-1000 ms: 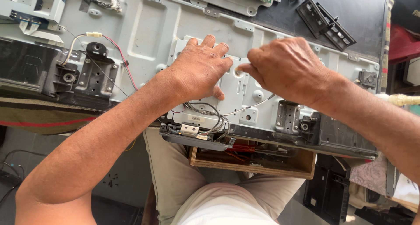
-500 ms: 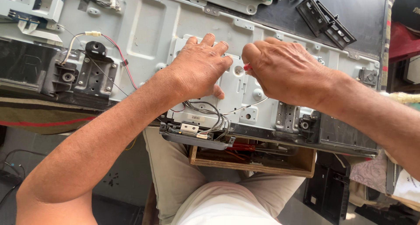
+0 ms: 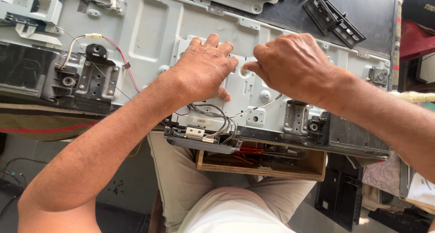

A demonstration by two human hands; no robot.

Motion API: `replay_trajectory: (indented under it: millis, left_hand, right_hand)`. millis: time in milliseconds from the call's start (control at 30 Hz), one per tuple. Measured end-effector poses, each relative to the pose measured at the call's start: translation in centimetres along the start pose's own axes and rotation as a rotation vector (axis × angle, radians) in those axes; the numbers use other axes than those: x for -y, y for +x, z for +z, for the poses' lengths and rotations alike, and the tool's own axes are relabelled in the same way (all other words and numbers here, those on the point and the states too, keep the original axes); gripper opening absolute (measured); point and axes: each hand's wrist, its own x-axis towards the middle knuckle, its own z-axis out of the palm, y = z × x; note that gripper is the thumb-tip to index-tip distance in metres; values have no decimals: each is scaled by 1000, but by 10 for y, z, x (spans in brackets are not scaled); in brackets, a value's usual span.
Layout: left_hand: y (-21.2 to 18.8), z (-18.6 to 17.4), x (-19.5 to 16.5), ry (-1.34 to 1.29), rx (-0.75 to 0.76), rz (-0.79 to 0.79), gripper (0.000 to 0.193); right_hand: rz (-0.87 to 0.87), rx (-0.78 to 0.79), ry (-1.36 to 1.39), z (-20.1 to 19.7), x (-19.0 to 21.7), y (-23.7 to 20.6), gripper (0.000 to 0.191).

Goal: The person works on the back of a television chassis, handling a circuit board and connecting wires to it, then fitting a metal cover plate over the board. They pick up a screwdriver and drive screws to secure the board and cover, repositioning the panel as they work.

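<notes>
While the left hand (image 3: 204,70) stays pressed flat, fingers spread, on the small metal cover plate (image 3: 247,86) at the near edge of the television's grey back chassis (image 3: 149,29), the right hand (image 3: 290,65) has shifted slightly left, its grip now pinched at a screw hole (image 3: 245,72) on the plate, suggesting fastener work there.

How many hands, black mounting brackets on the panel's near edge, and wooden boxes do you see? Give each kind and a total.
Hands: 2, left hand and right hand
Black mounting brackets: 2, one and another
Wooden boxes: 1
Total: 5
</notes>
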Motion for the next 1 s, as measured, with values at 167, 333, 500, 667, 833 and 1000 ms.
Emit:
replay_trajectory:
  millis: [167,333,500,667,833,1000]
  left_hand:
    - [-1,-2,0,-5,45,-25,74]
    - [-2,-3,-1,-22,-1,-13,75]
    - [-1,-4,0,-21,67,-42,71]
    - [-1,-4,-1,-9,5,-13,73]
    - [-2,-5,-1,-18,72,-41,70]
    - [-1,-4,-1,-14,29,-28,75]
  right_hand:
    - [-281,-410,73,0,-1,-2,6]
    - [-107,-126,-84,-5,2,0,44]
    - [-137,-192,93,-12,3,-3,30]
    - [-52,-95,-39,-14,7,-4,47]
    - [-239,-327,74,-14,6,-4,33]
    - [-227,-340,-3,-15,9,-1,25]
